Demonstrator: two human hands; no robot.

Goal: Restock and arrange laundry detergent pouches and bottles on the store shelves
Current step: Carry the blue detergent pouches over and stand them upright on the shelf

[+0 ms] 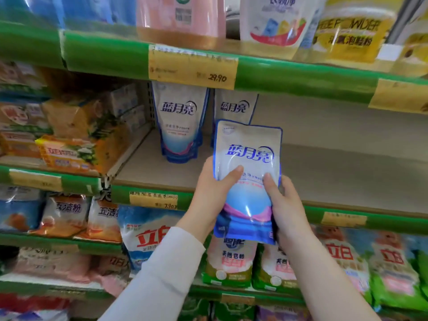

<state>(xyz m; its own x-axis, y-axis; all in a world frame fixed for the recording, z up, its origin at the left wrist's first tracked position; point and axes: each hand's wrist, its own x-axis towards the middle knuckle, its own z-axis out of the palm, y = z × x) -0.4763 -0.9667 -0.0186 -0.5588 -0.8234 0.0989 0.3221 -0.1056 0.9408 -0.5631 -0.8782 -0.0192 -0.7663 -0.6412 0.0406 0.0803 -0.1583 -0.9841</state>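
You are holding a detergent pouch (247,158) upright in the air, just in front of the middle shelf (347,163). Left hand (212,188): grip curling round the pouch's left edge, thumb on its front. Right hand (287,209): grip pinching the lower right edge likewise. A left standing pouch (179,121) and a right standing pouch (235,106) are sitting side by side at the shelf's back.
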